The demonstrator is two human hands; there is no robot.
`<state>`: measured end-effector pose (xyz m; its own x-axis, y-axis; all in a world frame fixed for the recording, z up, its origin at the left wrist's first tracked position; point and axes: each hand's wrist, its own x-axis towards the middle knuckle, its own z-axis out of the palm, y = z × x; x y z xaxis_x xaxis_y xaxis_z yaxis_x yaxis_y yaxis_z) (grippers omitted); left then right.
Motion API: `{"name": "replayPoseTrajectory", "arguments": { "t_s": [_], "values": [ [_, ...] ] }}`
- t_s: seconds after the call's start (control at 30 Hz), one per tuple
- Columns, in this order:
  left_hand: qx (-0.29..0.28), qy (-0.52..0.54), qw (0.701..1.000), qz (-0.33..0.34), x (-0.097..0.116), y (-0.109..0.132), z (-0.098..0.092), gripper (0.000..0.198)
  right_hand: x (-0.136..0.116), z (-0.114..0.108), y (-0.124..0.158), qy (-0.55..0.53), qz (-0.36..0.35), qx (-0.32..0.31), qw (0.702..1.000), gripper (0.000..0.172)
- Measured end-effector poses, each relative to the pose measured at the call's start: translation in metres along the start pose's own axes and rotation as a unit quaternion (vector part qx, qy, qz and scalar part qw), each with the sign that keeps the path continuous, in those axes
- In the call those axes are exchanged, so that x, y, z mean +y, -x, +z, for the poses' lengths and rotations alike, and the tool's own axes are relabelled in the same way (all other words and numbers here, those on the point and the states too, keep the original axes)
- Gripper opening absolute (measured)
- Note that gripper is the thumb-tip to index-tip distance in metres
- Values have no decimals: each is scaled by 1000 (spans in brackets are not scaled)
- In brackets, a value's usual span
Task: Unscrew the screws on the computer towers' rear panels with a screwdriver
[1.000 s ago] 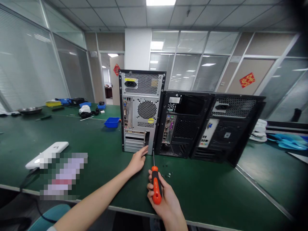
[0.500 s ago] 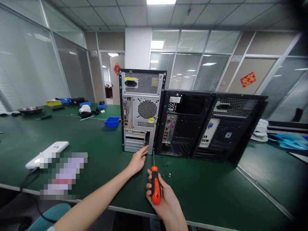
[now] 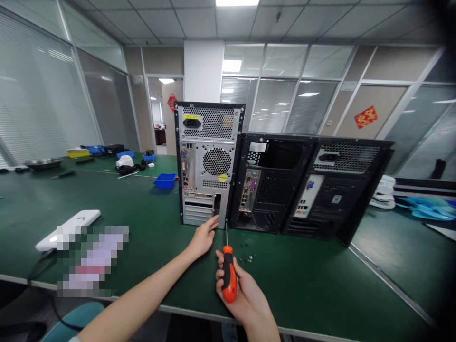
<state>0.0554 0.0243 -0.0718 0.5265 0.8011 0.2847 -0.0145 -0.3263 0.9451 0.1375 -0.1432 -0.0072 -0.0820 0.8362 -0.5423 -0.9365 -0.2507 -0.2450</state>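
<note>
A silver computer case stands upright with its back panel facing me. The fingers of my left hand are stretched out and touch the lower edge of that panel. Closed around the handle of a red-and-black screwdriver is my right hand. The screwdriver's shaft points away from me, its tip at the case's lower right corner. Whether the tip sits in a screw is too small to tell. Several small screws lie on the green table just right of the shaft.
Two black computer cases stand to the right. Far left of my hands lie a white power bank-like device and a blurred-out purple item. A blue tray sits left of the silver case. The table has a metal-edged seam at right.
The screwdriver handle has turned a little in my right hand, its orange panel now more to the right. My left hand stays against the case. The view has shifted slightly.
</note>
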Motion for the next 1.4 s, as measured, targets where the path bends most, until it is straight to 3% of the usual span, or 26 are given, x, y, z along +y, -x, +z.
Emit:
{"name": "replayPoseTrajectory", "arguments": {
  "t_s": [0.27,0.43,0.6,0.77,1.03,1.4],
  "values": [
    [0,5,1000,8,-1,0,0,69,-2,-5,-1,-18,20,-9,1000,18],
    [-1,7,1000,8,-1,0,-1,69,-2,-1,2,-9,24,13,1000,28],
    [-2,7,1000,7,-2,0,-1,68,-4,0,3,-20,-1,10,1000,22],
    [-1,3,1000,6,-1,1,0,67,-4,2,1,9,-17,5,1000,31],
    [-1,5,1000,9,-3,0,0,68,2,8,3,42,-71,55,995,20],
    [0,1,1000,4,1,1,-1,68,2,7,-6,70,-89,69,991,14]
  ]
}}
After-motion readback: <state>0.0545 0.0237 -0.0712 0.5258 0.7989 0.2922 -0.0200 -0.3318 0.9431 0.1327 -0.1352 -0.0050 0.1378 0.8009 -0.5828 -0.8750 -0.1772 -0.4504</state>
